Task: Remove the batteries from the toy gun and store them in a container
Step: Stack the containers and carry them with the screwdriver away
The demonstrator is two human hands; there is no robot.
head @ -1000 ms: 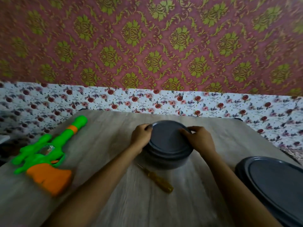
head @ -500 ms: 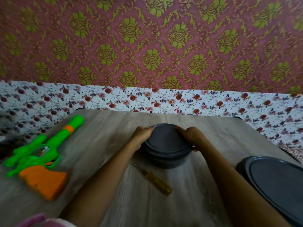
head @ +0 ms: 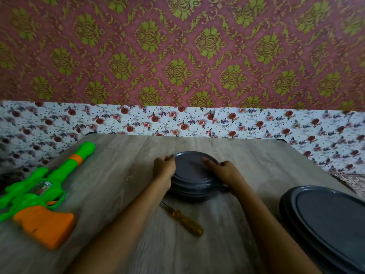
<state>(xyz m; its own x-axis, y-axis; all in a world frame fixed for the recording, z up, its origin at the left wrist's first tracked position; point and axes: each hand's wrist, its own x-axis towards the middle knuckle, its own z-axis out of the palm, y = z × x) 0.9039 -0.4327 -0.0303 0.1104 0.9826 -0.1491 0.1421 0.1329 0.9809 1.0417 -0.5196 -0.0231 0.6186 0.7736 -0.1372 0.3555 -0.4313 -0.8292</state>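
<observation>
Clasps the grey lidded container (head: 189, 171) at opposite rims with left hand (head: 165, 168) and right hand (head: 225, 172), fingers curled round it (likely light, stiff, slick plastic; rim grips best), toy gun (head: 45, 192) well left of it.

Green-and-orange toy gun (head: 42, 191), dark grey container (head: 192, 175), amber-handled screwdriver (head: 184, 220), wood-grain table (head: 122, 167)

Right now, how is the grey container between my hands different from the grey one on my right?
The middle container looks smaller and shows whole; the right container looks larger and is cut by the frame edge. The left hand and right hand hold the middle container; nothing touches the right container. Both are dark grey, on the table.
</observation>
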